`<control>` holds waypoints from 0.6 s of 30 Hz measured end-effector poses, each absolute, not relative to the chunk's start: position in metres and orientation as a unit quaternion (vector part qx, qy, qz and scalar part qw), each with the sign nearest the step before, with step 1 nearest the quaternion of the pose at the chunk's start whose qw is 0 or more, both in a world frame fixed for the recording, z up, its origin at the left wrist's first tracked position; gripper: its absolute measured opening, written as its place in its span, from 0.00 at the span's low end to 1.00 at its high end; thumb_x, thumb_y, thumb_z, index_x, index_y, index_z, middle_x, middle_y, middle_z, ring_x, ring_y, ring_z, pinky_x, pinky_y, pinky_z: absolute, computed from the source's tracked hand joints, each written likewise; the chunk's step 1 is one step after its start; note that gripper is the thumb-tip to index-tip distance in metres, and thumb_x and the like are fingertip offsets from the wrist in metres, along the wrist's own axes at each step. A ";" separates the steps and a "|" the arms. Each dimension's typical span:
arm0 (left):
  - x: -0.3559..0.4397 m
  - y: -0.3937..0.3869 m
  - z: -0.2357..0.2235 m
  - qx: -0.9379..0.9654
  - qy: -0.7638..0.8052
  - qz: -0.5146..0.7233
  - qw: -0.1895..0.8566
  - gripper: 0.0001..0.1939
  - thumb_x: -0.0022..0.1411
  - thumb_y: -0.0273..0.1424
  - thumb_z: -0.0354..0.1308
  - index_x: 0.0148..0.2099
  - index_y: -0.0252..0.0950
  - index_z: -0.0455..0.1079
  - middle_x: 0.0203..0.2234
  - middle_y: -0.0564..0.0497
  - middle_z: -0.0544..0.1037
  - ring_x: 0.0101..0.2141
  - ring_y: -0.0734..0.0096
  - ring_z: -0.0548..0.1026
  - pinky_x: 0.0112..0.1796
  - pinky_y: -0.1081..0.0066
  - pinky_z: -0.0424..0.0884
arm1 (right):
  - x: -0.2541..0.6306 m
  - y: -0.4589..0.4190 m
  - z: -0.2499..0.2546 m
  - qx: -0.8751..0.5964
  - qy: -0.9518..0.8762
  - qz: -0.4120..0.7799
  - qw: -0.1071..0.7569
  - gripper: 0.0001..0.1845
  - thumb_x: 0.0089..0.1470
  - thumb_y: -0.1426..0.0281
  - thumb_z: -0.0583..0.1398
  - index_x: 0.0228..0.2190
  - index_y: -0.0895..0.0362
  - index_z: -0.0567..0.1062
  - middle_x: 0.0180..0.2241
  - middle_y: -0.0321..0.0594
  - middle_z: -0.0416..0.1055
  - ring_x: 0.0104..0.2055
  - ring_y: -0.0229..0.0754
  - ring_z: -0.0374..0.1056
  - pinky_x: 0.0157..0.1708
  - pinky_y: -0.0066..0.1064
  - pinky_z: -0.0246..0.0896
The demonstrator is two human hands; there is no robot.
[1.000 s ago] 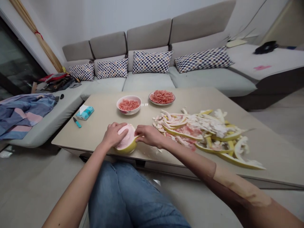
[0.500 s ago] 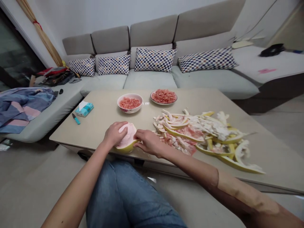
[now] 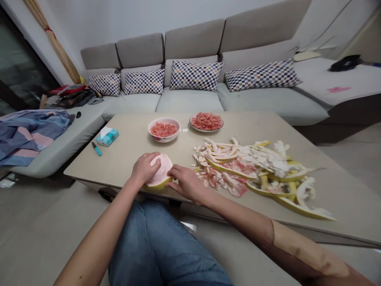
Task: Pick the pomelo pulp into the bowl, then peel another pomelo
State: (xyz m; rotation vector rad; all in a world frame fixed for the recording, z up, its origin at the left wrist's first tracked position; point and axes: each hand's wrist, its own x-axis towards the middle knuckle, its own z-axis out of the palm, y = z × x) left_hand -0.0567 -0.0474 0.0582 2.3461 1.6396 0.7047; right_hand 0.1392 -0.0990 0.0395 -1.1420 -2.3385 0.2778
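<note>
A partly peeled pomelo [image 3: 162,171] rests near the front edge of the table, pale pink pith on top and yellow rind below. My left hand [image 3: 145,169] is wrapped over its left side, thumb lying across the pith. On the opposite side, my right hand [image 3: 186,182] grips the rind edge between thumb and fingers; its fingertips are partly hidden. To the right spreads a heap of pomelo peel [image 3: 285,190], yellow strips mixed with white pith and pink membrane.
Behind the pomelo stand a bowl [image 3: 164,139] and a plate [image 3: 205,130], both holding pink pomelo flesh. A blue tissue pack [image 3: 108,137] and a small turquoise-handled knife [image 3: 97,149] lie on the table's left. A grey sofa [image 3: 190,99] runs along the far side.
My right thumb and fingers have parted slightly at the rind edge. My left hand keeps its hold on the pomelo. The whole view has shifted a little.
</note>
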 end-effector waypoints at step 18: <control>-0.055 -0.047 0.056 0.785 0.570 0.226 0.088 0.19 0.66 0.37 0.49 0.56 0.43 0.72 0.51 0.49 0.78 0.52 0.61 0.74 0.56 0.62 0.67 | 0.120 -0.110 0.035 -0.446 -0.870 0.012 0.212 0.13 0.53 0.62 0.67 0.35 0.59 0.76 0.36 0.45 0.74 0.38 0.45 0.67 0.34 0.32 0.52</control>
